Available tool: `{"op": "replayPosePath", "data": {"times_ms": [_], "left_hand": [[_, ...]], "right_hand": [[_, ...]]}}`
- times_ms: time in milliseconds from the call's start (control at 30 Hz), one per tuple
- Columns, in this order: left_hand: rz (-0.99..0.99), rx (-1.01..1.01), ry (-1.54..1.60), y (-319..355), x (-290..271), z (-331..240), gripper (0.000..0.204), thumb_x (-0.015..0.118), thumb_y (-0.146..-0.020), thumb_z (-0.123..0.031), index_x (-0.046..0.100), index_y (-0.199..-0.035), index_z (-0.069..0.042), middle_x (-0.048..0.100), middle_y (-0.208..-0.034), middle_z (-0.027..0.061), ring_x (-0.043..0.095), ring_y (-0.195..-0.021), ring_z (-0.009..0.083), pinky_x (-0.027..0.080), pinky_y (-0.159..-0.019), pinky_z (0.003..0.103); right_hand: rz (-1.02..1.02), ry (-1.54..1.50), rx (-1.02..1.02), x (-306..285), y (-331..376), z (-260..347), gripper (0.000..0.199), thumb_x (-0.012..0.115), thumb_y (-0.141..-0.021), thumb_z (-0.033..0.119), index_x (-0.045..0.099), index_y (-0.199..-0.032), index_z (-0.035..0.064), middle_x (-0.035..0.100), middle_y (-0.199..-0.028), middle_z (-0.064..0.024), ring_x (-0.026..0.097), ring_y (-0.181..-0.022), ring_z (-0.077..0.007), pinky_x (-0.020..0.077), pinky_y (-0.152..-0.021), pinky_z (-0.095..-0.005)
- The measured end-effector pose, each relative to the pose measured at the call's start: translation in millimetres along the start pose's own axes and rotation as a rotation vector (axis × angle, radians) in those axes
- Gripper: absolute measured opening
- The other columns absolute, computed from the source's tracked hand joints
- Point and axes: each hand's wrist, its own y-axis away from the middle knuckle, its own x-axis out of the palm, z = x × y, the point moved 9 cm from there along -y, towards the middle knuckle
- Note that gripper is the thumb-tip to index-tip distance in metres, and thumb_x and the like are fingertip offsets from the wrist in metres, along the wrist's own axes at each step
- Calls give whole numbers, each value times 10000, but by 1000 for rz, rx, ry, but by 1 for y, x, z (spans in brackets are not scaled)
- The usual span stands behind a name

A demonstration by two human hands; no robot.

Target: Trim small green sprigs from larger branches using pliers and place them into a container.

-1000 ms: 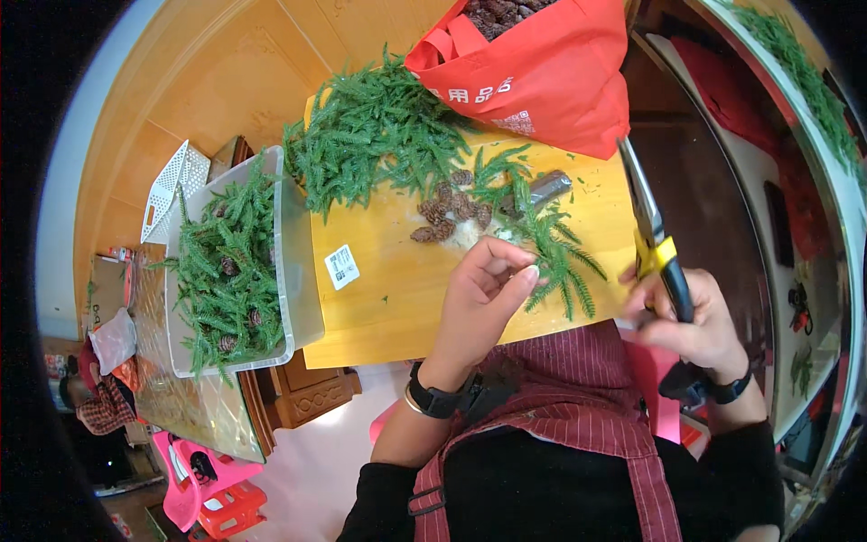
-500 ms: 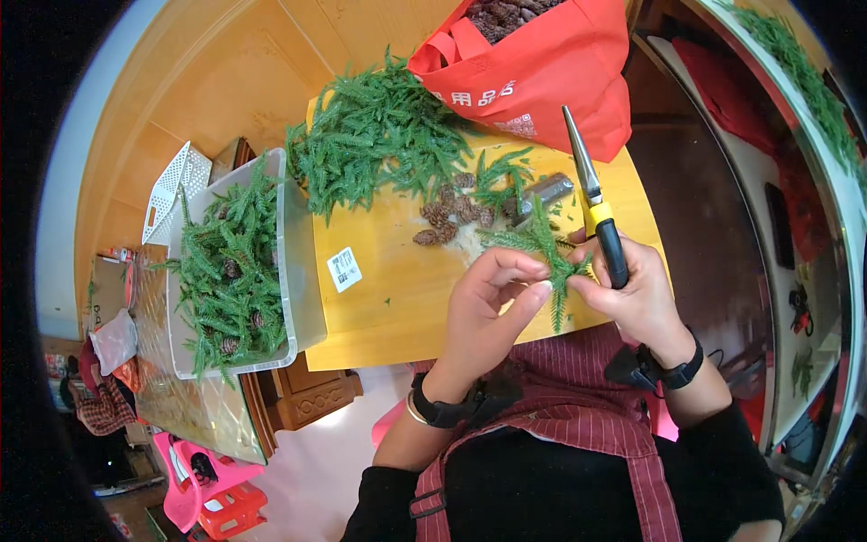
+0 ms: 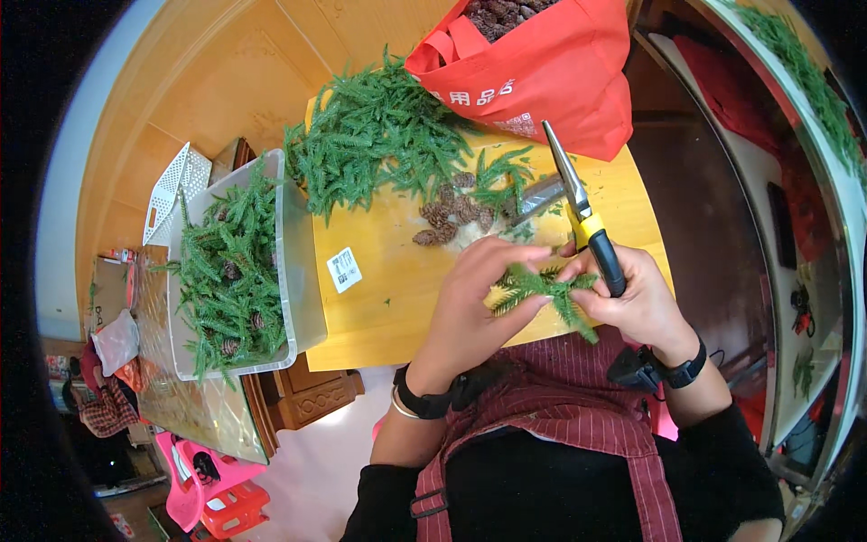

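Observation:
My left hand (image 3: 474,303) and my right hand (image 3: 637,303) meet over the near edge of a yellow wooden table (image 3: 388,303), both pinching a small green fir sprig (image 3: 542,287). My right hand also grips long-nosed pliers (image 3: 582,221) with a yellow and black handle, the tip pointing away from me. A heap of green fir sprigs (image 3: 375,144) lies at the table's far left. Brown pine cones (image 3: 452,215) lie in the middle of the table beside a shiny metal piece (image 3: 540,192).
A clear plastic bin (image 3: 235,266) full of fir sprigs and cones stands left of the table. A red fabric bag (image 3: 542,63) holding pine cones sits at the far edge. A white plastic basket (image 3: 172,185) and pink stools (image 3: 212,488) stand at left.
My right hand came in from the right with the pliers and joined my left hand. A fir sprig was lifted off the table and now sits between both hands.

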Motion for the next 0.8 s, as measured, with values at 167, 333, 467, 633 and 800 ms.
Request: {"op": "replayPosePath", "data": {"times_ms": [167,333,467,633,800], "left_hand": [[-36,57,102,2,0,-2,231,691,-672,-7,551,-852,-39,578,-843,83,567,-825,233,441,-735,314],[-41,8,214,4,3,2,192,661,-699,32,530,-827,-26,588,-862,89,565,-833,191,433,-746,281],[-42,-33,258,8,6,6,182,639,-716,59,530,-841,-17,590,-899,92,557,-856,155,424,-769,262],[-49,-70,304,9,10,9,177,658,-729,-4,520,-839,-17,616,-865,97,600,-844,192,452,-755,286],[-52,-133,374,10,11,12,169,658,-741,-12,529,-850,-16,615,-877,79,588,-854,151,447,-763,269]], "right_hand": [[-26,-148,132,0,4,-6,125,610,-677,-42,513,-710,31,550,-693,-34,519,-972,-168,376,-896,-333],[-43,-186,106,-2,2,-8,242,600,-671,-53,405,-622,81,617,-871,-109,486,-1036,-198,359,-914,-355],[-24,-220,-9,-2,1,4,263,609,-672,-46,391,-614,90,612,-846,-98,468,-1061,-209,356,-908,-357],[-4,-168,-102,-2,1,10,303,617,-677,-40,369,-577,103,606,-841,-87,467,-1065,-212,361,-894,-351],[-68,-194,-45,-9,2,7,312,621,-684,-32,371,-563,108,595,-850,-82,468,-1073,-209,363,-889,-349]]}}
